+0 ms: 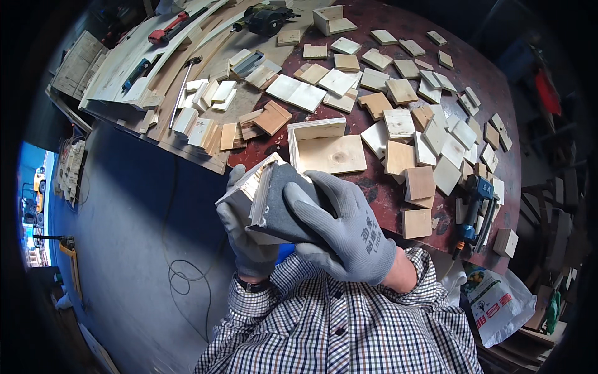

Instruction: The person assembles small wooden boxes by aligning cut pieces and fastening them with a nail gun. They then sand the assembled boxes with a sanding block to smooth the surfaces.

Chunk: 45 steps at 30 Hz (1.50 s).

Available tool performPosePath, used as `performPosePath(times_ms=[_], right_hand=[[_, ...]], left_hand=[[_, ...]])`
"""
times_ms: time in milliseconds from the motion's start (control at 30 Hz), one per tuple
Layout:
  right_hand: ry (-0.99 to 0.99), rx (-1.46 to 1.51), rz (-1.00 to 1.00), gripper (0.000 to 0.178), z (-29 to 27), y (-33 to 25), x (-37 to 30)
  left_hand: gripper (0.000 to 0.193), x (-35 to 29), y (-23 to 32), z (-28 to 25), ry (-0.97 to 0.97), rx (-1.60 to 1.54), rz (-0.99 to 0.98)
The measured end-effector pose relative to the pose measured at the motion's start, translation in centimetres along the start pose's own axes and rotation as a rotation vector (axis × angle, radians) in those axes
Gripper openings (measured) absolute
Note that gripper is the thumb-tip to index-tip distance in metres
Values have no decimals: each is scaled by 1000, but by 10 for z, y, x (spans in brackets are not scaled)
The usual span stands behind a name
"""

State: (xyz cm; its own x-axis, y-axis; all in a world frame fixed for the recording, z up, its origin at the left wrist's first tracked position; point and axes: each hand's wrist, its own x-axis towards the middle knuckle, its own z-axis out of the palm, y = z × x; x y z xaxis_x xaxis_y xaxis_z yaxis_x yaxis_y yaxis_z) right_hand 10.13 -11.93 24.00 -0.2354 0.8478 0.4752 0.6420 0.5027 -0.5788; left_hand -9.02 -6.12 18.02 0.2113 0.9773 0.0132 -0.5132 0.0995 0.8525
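Observation:
Both my hands wear grey work gloves and meet over the table's near edge. My left hand [246, 240] is closed round a wooden piece [240, 198] with a rough, pale, layered edge. A dark grey sanding block [288, 209] is gripped in my right hand [349, 234], thumb and fingers wrapped over it. The block lies tilted against the wooden piece; the faces where they touch are hidden. Just beyond my hands stands an L-shaped plywood piece [336, 154], one board upright on the other.
Many small wooden blocks [403, 92] lie scattered over the dark red table [498, 84]. A blue nail gun [476, 209] rests at the right edge. To the left, a wooden bench holds a hammer [184, 93] and a red tool [168, 29]. A cable [180, 280] loops across the floor.

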Motion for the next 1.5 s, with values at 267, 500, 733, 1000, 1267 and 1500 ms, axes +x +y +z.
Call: performPosePath(times_ms=[267,500,733,1000,1267,1500], right_hand=[[148,210,208,68,-2,38,0],[80,-98,41,64,2,17,17],[181,65,9,70,-5,25,14],[50,234,556,64,6,68,3],[-124,31,-180,73,-42,13,10],[-24,-315,238,66,-18,81,-12]], left_hand=[[75,-4,-9,-25,-42,-370,-51],[72,-9,-9,-22,-221,-360,-102],[84,-8,-7,-33,-177,-379,-160],[108,-10,13,-18,-128,14,-5],[137,-6,34,-22,-313,924,568],[135,-5,27,-28,-361,750,456]])
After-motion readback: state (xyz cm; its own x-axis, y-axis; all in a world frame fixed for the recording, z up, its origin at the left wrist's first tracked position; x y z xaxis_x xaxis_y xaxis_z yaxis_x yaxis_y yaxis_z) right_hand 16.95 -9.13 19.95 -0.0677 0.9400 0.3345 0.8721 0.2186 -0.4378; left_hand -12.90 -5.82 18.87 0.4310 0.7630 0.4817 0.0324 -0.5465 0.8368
